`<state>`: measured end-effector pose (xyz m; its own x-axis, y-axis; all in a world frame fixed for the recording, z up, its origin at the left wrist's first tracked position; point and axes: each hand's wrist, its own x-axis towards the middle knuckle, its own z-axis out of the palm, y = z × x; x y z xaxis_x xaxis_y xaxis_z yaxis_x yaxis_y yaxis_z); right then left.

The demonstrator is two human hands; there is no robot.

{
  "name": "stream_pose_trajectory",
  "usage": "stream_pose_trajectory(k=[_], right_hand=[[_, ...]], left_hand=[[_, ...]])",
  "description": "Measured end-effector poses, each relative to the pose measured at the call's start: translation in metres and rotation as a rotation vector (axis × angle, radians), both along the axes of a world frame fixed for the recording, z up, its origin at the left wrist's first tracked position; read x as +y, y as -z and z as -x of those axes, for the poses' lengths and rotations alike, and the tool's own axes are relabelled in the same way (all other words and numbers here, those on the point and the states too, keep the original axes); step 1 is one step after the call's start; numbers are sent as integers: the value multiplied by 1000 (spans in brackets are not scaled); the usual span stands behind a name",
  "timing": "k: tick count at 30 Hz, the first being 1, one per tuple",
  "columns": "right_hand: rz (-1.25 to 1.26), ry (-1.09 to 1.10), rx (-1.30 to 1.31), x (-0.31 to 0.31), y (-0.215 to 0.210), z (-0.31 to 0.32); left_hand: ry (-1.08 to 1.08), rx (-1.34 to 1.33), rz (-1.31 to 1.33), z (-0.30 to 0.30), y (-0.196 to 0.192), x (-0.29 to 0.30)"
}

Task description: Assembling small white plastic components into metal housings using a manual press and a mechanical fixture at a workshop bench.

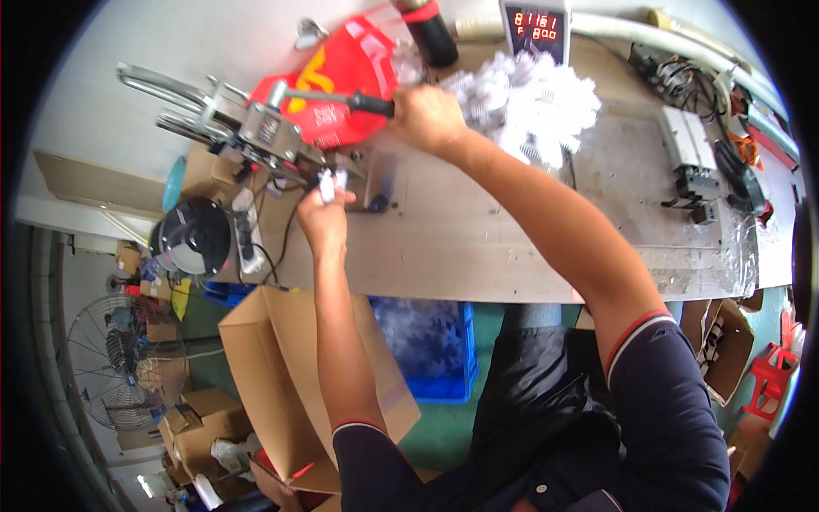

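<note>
My right hand (426, 118) is closed round the black grip of a lever (372, 104), which sticks out sideways from a metal hand press (266, 130). Below the press head, my left hand (322, 224) pinches a small white piece (328, 186) with its fingertips, close to the tool end. The exact shape of that piece is too small to tell. To the right of my right hand lies a heap of white pieces with grey striped parts (533, 107) on the workbench (461, 247).
Behind the lever is a red plastic bag (363, 64); a dark bottle (429, 36) and a red-digit display (537, 30) stand farther back. Metal fixtures (689, 141) and cables lie at right. Below the bench edge are a cardboard box (273, 367) and a blue crate (467, 375).
</note>
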<state>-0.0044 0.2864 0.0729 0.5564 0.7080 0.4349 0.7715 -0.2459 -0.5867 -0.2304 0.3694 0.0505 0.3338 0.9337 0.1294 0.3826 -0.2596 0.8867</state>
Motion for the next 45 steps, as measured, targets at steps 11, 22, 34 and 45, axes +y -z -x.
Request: stream_pose_trajectory(k=[11,22,34,45], right_hand=[[155,-224,-45,-55,-126,-15],[-273,-475,782,-177,-89,83],[-316,-355,987,-271,-34,106],[-253,-141,580,-301,13,107]], left_hand=[[60,-148,-206,52,7,-6],[171,-528,-195,46,-38,-152],[430,-416,-445,20,-13,-247],[412,-100,-446,25,-5,-305]])
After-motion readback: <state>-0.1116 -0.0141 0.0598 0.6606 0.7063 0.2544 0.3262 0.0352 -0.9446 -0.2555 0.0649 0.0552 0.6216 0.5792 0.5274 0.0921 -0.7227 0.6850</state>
